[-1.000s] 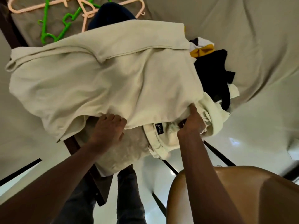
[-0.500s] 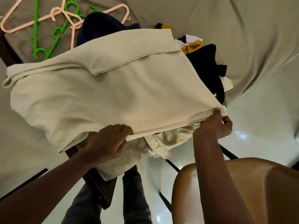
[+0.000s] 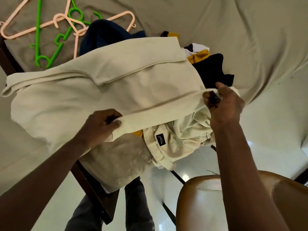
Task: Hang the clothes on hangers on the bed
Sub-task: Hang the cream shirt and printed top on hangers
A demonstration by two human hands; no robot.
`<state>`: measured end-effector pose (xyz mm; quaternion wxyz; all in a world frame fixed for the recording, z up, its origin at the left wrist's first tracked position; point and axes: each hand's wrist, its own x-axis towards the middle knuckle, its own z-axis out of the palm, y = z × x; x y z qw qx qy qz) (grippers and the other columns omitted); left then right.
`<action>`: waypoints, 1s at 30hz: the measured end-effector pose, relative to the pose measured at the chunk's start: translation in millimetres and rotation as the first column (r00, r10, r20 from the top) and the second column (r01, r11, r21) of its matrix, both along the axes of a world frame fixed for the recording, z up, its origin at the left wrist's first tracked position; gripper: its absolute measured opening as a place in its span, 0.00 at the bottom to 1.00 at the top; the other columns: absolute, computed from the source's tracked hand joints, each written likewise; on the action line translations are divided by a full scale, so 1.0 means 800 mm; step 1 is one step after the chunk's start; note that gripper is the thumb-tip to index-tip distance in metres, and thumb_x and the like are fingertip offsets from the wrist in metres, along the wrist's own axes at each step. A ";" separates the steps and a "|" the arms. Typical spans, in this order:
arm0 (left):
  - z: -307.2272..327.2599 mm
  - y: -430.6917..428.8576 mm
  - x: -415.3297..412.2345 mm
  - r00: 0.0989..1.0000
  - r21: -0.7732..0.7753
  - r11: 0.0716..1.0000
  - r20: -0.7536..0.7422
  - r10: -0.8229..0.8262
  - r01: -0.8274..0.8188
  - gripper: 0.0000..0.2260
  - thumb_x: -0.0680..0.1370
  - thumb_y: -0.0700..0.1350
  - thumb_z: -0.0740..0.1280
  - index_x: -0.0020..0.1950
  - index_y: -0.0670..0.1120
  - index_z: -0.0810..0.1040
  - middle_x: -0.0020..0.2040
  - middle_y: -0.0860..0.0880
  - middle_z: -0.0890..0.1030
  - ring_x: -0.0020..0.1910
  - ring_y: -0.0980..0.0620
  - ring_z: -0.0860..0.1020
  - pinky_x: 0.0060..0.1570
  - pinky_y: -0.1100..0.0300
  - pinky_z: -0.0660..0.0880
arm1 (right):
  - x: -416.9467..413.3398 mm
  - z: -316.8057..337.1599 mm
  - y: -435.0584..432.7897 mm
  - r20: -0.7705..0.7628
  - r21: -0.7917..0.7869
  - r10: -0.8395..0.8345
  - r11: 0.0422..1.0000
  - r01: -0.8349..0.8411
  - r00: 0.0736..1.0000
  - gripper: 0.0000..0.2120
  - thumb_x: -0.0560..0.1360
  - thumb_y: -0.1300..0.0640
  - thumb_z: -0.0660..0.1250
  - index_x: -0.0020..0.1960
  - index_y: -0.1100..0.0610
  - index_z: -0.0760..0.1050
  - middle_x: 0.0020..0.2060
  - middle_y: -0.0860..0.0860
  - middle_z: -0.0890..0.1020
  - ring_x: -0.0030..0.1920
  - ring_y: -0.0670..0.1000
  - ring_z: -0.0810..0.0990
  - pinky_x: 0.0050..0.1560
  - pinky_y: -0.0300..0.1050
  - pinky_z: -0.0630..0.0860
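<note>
Holding garment [image 3: 116,84] hem taut, 8-to-2 o'clock | left grip [image 3: 100,129], right grip [image 3: 225,104] both pinch it | hangers [image 3: 38,30] at 11, left nearer

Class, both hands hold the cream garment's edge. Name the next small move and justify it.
Probably lift the cream garment clear of the other clothes: left hand and right hand grip its stretched edge, the rest lies on them, and the hangers lie beyond it.
</note>
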<state>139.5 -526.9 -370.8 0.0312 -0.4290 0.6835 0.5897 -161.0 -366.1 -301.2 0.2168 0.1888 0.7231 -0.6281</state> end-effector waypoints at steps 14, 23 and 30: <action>-0.052 -0.061 -0.030 0.927 -0.192 0.927 0.133 0.350 -0.322 0.04 0.79 0.46 0.71 0.52 0.53 0.82 0.44 0.54 0.83 0.45 0.52 0.81 0.54 0.55 0.76 | -0.053 -0.053 -0.111 -0.145 0.509 0.544 0.757 -0.409 0.827 0.13 0.69 0.48 0.68 0.49 0.49 0.86 0.38 0.48 0.86 0.38 0.50 0.83 0.46 0.51 0.84; -0.049 -0.063 -0.032 0.988 -0.328 0.945 0.145 0.059 -0.009 0.08 0.79 0.44 0.72 0.50 0.59 0.80 0.42 0.52 0.84 0.39 0.59 0.80 0.43 0.64 0.71 | -0.059 -0.076 -0.080 0.032 0.786 0.675 0.439 -0.436 0.737 0.16 0.73 0.41 0.65 0.38 0.53 0.77 0.44 0.54 0.82 0.51 0.59 0.79 0.46 0.46 0.73; -0.060 -0.061 -0.040 0.978 -0.320 0.947 0.180 0.104 -0.042 0.05 0.82 0.46 0.68 0.57 0.51 0.81 0.46 0.52 0.83 0.42 0.50 0.81 0.45 0.63 0.73 | -0.071 -0.071 -0.087 0.027 0.724 0.713 0.469 -0.505 0.700 0.19 0.82 0.41 0.63 0.60 0.56 0.75 0.50 0.49 0.78 0.52 0.53 0.76 0.51 0.45 0.68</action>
